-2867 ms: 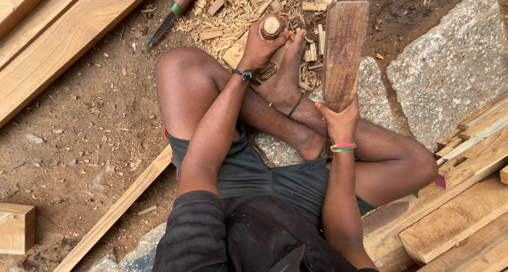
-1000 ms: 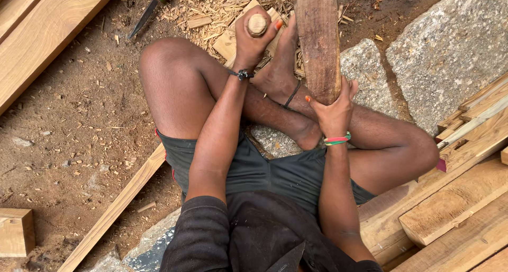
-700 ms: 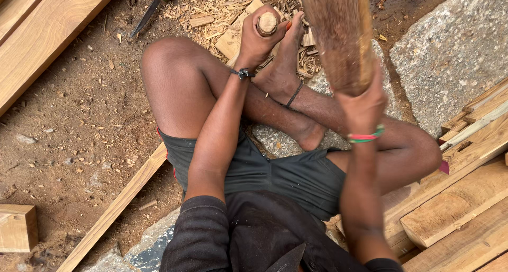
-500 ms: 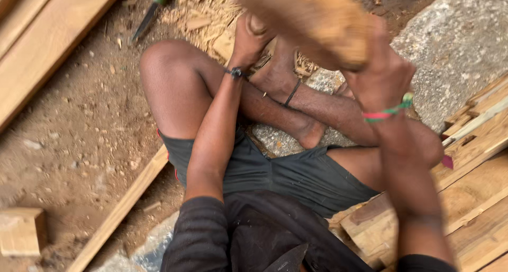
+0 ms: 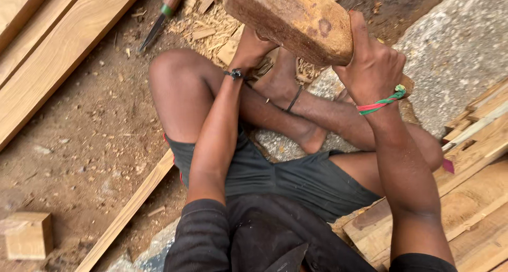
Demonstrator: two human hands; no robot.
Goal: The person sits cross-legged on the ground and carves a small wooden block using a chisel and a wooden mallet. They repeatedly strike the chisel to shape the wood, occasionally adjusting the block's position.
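Mallet: thick brown wooden block, worn and stained, raised high near camera. Right hand fingers wrapped tight around handle. Left hand mostly hidden behind it; grip unclear. Earlier, mallet stood lower, upright above feet.

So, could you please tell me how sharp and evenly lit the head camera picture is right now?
In the head view the light is soft and even, with no glare or hard shadows. The wooden mallet raised in the right hand fills the top and looks slightly soft, hiding most of the left hand. The planks and dirt ground are fairly sharp.
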